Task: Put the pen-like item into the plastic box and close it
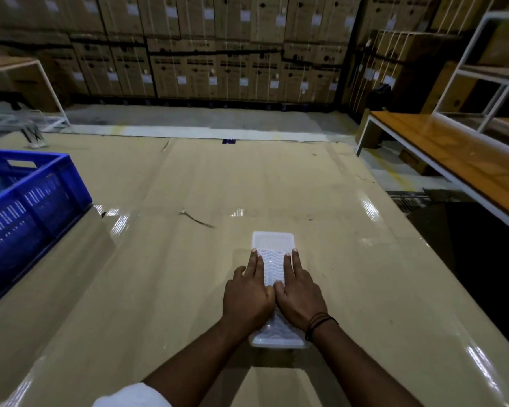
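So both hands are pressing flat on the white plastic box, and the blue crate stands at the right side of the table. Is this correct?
Not quite. The head view shows the blue crate at the table's left side. The left hand and right hand do press flat on the white plastic box.

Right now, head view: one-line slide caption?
Both hands, left hand and right hand, flat on the white plastic box on the cardboard-covered table.

table point(350, 274) surface was open all around the plastic box point(273, 242). blue crate point(39, 198) blocked the far left edge; both hands lay flat on the box lid.
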